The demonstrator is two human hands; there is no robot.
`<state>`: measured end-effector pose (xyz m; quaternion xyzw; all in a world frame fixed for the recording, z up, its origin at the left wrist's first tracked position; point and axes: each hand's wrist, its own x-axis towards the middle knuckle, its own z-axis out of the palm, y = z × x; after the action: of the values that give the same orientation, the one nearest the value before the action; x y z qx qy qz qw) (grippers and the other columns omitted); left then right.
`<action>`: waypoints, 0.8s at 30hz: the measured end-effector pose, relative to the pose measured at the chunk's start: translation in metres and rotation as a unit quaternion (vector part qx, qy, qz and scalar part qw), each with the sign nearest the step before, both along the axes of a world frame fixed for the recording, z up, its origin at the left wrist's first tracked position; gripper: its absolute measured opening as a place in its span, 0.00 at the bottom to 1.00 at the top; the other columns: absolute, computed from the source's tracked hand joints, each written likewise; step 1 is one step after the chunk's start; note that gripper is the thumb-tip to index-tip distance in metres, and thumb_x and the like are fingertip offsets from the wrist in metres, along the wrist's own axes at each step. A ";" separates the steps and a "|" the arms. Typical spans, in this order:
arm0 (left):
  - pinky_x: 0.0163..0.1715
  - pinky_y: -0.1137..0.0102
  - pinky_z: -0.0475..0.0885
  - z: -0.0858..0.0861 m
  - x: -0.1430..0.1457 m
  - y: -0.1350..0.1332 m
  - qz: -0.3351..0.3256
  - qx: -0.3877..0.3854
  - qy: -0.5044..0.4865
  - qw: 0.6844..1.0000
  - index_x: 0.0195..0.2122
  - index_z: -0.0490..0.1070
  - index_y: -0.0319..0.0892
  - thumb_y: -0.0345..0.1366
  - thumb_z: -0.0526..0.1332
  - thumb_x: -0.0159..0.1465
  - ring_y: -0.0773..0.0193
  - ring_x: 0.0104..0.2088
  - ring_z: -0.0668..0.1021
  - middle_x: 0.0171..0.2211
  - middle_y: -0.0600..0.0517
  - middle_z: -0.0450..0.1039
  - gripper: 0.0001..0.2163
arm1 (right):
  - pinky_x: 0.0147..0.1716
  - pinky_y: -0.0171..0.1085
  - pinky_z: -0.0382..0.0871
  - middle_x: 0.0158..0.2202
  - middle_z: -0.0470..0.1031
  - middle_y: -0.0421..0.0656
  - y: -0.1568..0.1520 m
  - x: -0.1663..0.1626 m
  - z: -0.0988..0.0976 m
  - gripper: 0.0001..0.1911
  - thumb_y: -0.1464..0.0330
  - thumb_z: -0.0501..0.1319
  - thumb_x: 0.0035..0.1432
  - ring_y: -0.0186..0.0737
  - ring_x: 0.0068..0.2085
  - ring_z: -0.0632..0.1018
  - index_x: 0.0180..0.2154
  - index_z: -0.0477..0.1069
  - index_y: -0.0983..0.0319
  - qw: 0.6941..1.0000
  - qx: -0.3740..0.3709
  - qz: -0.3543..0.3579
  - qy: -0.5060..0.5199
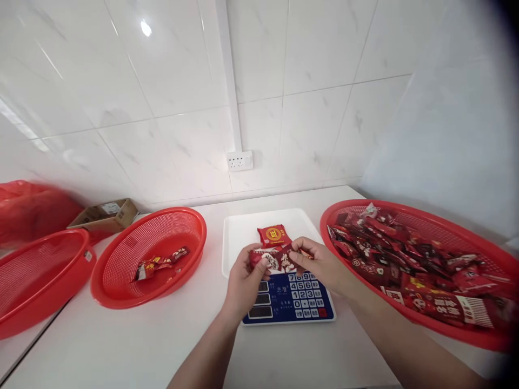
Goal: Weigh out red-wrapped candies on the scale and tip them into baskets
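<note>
My left hand and my right hand hold a dark red snack packet stretched between them, one at each end. Thumbs press on its printed face, and the fingers are curled behind. The packet hangs over the front part of a white weighing scale with a blue keypad panel. A brighter red packet with a yellow round emblem lies on the scale's tray, just behind the held one. My fingers and the held packet hide part of the tray and panel.
On the right, a large red basket is heaped with red snack packets. Left of the scale, another red basket holds a few packets. Farther left are a third red basket, a cardboard box and a red plastic bag.
</note>
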<state>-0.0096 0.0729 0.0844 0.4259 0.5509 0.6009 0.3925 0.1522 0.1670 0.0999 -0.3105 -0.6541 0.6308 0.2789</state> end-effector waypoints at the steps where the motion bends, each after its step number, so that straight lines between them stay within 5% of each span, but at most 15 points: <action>1: 0.30 0.70 0.74 0.000 -0.007 0.003 0.011 -0.001 0.035 0.999 0.51 0.64 0.42 0.46 0.60 0.61 0.68 0.27 0.75 0.31 0.53 0.72 0.20 | 0.28 0.35 0.69 0.26 0.69 0.34 0.003 0.000 -0.003 0.22 0.48 0.63 0.48 0.31 0.25 0.71 0.28 0.62 0.59 0.999 0.018 -0.028 -0.007; 4: 0.39 0.62 0.74 -0.002 -0.027 0.013 0.020 -0.006 0.208 0.978 0.55 0.63 0.43 0.42 0.59 0.63 0.59 0.39 0.77 0.40 0.47 0.74 0.20 | 0.30 0.37 0.71 0.27 0.70 0.36 0.014 0.002 -0.005 0.22 0.47 0.62 0.48 0.33 0.26 0.73 0.29 0.62 0.58 0.993 0.063 -0.086 -0.042; 7: 0.55 0.51 0.63 -0.005 -0.036 0.016 0.071 0.020 0.396 0.915 0.54 0.65 0.42 0.36 0.60 0.62 0.48 0.58 0.66 0.55 0.41 0.67 0.19 | 0.31 0.39 0.72 0.31 0.72 0.39 0.017 0.005 -0.001 0.21 0.47 0.61 0.49 0.35 0.27 0.74 0.29 0.64 0.58 0.983 0.112 -0.118 -0.090; 9: 0.58 0.49 0.60 -0.005 -0.036 0.011 0.107 0.049 0.438 0.891 0.53 0.66 0.42 0.35 0.59 0.63 0.48 0.60 0.63 0.57 0.41 0.65 0.17 | 0.32 0.39 0.73 0.35 0.74 0.41 0.015 0.007 0.002 0.20 0.48 0.61 0.50 0.35 0.27 0.74 0.30 0.65 0.58 0.975 0.136 -0.127 -0.118; 16: 0.54 0.56 0.66 -0.009 -0.039 -0.036 0.254 0.168 0.364 0.880 0.46 0.69 0.45 0.35 0.57 0.65 0.57 0.53 0.72 0.45 0.47 0.73 0.09 | 0.30 0.38 0.73 0.35 0.76 0.42 0.012 0.008 0.005 0.11 0.58 0.60 0.54 0.41 0.34 0.77 0.28 0.66 0.58 0.964 0.167 -0.138 -0.155; 24: 0.48 0.62 0.70 -0.038 -0.065 -0.077 0.346 0.131 0.267 0.890 0.41 0.71 0.43 0.36 0.58 0.64 0.62 0.43 0.76 0.37 0.49 0.74 0.06 | 0.35 0.42 0.69 0.35 0.78 0.41 0.028 -0.015 -0.008 0.09 0.59 0.59 0.56 0.43 0.35 0.77 0.32 0.69 0.58 0.942 0.258 -0.132 -0.170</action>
<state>-0.0742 -0.0045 0.0460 0.4002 0.6635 0.6292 -0.0611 0.1373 0.1950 0.0918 -0.4142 -0.7853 0.3356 0.3148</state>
